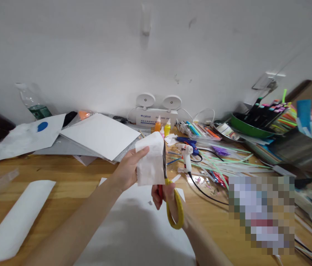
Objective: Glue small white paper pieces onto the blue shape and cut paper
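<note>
My left hand [128, 168] pinches a small pale sheet of paper [150, 162] by its left edge, thumb on the front, and holds it up above the table. A pair of scissors [175, 210] with yellow and red handles is gripped in my right hand [169, 197]. Its blades point away from me along the right edge of the sheet; whether they are cutting into it I cannot tell. Beneath both hands lies a large white sheet [133, 229] on the wooden table, with small paper scraps around it.
A white glue gun [187, 157] and a blue glue gun [187, 141] lie to the right, near pipe cleaners and a tray of markers [200, 131]. A green bowl [250, 127] holds pens. White boards [100, 135], a bottle [35, 101] and a curved paper strip [17, 221] are leftward.
</note>
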{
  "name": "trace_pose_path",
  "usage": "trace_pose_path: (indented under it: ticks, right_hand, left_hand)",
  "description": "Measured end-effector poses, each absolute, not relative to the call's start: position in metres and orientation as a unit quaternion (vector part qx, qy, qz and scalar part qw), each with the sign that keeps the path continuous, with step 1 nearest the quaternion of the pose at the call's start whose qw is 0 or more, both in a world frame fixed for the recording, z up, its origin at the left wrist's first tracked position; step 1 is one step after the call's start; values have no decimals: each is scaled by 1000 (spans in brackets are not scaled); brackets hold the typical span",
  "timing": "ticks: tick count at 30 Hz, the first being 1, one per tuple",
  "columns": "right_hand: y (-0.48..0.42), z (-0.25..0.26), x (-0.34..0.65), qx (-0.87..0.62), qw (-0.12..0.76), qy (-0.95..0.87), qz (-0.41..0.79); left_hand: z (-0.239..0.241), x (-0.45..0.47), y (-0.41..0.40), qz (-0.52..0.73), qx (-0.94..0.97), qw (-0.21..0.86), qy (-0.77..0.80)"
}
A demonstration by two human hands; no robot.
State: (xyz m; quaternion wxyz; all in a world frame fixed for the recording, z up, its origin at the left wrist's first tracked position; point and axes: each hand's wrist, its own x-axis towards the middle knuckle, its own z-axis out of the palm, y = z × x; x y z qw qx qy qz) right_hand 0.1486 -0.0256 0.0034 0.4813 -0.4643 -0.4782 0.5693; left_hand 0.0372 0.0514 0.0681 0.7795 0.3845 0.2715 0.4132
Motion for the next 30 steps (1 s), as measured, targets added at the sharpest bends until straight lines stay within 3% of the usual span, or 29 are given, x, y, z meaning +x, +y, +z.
trace_pose_path:
  ticks: [6,30]
  right_hand:
    - [-28,1,147,-458,529,-489,521]
    - [-28,-5,149,-515,494,-457,531]
  left_hand:
    - [69,38,51,417,390,768,291]
    - [72,37,51,415,368,788,266]
